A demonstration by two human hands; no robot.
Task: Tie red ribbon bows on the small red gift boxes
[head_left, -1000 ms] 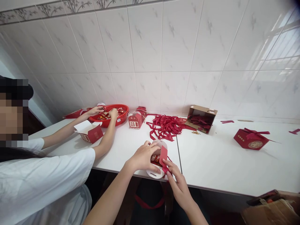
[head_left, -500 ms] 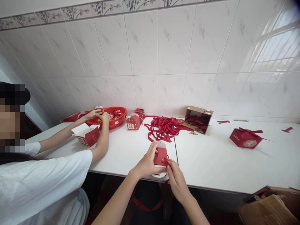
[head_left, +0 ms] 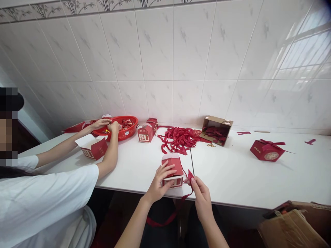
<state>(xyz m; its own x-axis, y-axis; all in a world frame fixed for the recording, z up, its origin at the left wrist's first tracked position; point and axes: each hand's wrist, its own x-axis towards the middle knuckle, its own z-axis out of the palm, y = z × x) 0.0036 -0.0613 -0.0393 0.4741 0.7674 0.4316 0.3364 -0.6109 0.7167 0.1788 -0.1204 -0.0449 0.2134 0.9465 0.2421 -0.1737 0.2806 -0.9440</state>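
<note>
At the table's front edge stands a small red gift box [head_left: 172, 172] with white flaps and a printed front. My left hand [head_left: 159, 181] lies over its left side, thumb at the front and fingers across the top, gripping it. Just right of the box, my right hand [head_left: 199, 189] pinches a red ribbon [head_left: 190, 175]. Part of that ribbon runs to the box's right side, and a length hangs below the table edge over my lap. Behind the box lies a heap of loose red ribbons [head_left: 178, 137].
On the left a co-worker's hands [head_left: 110, 125] are in a red basket [head_left: 133, 131] of wrapped sweets, beside an open red box [head_left: 94, 150]. Closed red boxes [head_left: 144, 134] stand near the wall. A cardboard box [head_left: 227, 134] and a ribbon-tied box [head_left: 266, 151] are further right; a carton [head_left: 292, 224] sits below.
The gift box has been tilted so its printed front faces me, and my left hand now rests across its top. My right hand has drawn the ribbon away to the right.
</note>
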